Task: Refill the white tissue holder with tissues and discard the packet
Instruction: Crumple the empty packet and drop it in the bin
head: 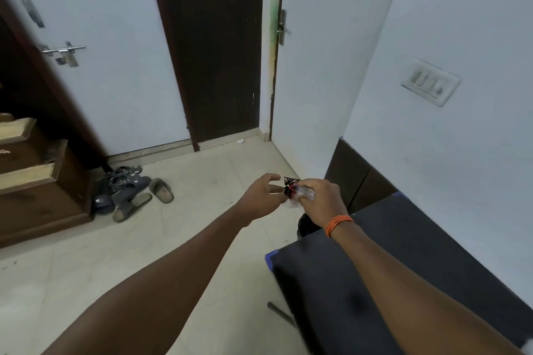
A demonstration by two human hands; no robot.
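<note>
Forearms fill the near frame, both reaching out over the floor (pixel 86 282) past the dark tabletop (pixel 389 253) corner. Right hand (pixel 320 199) is closed around a crumpled clear packet (pixel 297 192) with red-black print; left hand (pixel 261 196) is loosely spread, fingertips at the packet's edge. A dark object (pixel 307 226) just under the hands may be a bin, can't confirm. White tissue holder isn't in view. Judgement: refill likely done, packet scrunched, only discard left.
</note>
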